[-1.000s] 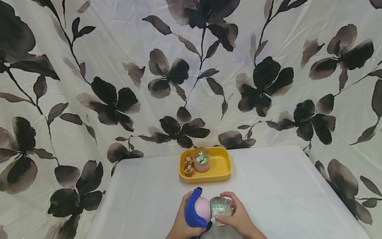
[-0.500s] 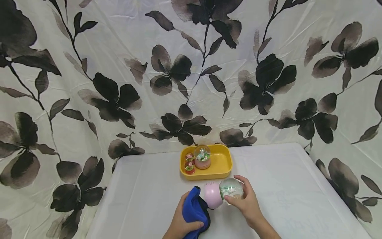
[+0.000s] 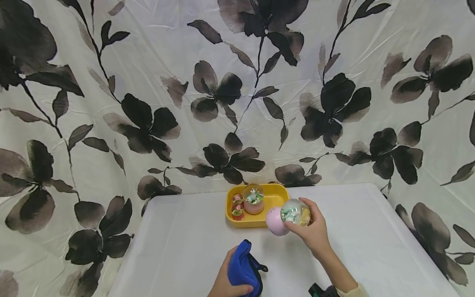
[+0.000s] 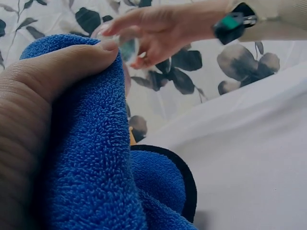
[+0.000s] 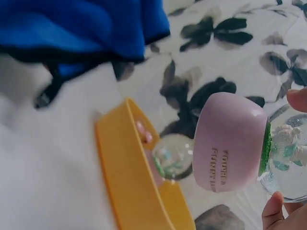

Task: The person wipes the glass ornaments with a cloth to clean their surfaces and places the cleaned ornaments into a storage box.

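Note:
My right hand grips a snow globe by its clear glass ball. Its pink base points left, and raised lettering shows on it in the right wrist view. The globe is tilted on its side near the right front corner of the yellow tray. My left hand holds a folded blue terry cloth with black edging and a loop, its thumb pressed on top. Inside the tray, at the left, stand another snow globe with a pink base and two small red-based globes.
A white-covered table lies under everything, with the tray near its far edge. Behind it hangs a white curtain printed with dark flowers. A black wrist strap with a green patch sits on my right wrist.
The snow globe has come out of the blue cloth and moved forward and right with my right hand, toward the tray. My left hand stays near the table's front with the cloth.

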Demonstrator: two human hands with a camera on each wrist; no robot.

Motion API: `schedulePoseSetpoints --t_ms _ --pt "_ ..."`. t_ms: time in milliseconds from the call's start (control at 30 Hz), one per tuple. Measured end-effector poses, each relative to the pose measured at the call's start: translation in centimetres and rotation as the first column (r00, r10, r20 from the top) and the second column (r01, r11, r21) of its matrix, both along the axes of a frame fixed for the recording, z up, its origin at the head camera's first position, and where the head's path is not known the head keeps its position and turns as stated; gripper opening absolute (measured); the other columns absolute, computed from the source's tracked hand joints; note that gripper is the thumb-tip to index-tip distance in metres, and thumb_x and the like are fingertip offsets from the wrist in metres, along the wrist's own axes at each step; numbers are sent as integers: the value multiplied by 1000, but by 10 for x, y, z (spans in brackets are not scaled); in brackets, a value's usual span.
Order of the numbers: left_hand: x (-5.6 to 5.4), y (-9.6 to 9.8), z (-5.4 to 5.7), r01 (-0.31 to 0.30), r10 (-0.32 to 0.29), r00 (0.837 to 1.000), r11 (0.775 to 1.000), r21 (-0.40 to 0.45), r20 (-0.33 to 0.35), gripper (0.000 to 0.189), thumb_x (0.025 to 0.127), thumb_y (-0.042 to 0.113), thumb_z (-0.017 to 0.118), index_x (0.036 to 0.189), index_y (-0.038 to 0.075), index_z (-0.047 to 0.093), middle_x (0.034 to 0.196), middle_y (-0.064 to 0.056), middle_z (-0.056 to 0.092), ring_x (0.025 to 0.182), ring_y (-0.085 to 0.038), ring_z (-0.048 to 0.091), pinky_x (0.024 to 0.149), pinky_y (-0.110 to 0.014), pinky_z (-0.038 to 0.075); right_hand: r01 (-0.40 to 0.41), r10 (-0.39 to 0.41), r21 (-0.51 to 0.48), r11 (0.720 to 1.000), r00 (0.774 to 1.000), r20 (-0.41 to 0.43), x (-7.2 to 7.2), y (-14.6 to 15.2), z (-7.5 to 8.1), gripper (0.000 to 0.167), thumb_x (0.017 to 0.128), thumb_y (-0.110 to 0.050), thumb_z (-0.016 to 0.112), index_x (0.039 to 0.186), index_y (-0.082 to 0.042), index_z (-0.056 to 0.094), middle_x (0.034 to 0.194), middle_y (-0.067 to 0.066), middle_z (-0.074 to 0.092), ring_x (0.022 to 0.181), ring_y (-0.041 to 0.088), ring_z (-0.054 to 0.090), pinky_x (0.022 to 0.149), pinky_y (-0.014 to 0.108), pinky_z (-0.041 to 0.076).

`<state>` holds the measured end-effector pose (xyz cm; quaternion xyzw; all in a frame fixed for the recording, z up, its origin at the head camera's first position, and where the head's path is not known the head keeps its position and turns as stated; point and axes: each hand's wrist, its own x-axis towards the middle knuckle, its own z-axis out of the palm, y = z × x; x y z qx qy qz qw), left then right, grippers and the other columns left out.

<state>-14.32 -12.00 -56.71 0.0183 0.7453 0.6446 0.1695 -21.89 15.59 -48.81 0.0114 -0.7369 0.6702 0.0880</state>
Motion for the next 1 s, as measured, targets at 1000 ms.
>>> schedulePoseSetpoints --t_ms 1000 --pt "5 -4 -6 84 -85 996 995 59 11 94 73 26 85 149 21 30 137 -14 45 114 -33 50 89 -55 47 67 -50 250 966 996 -75 -101 -26 -29 79 64 -24 91 129 -8 50 119 13 54 111 34 48 88 47 44"
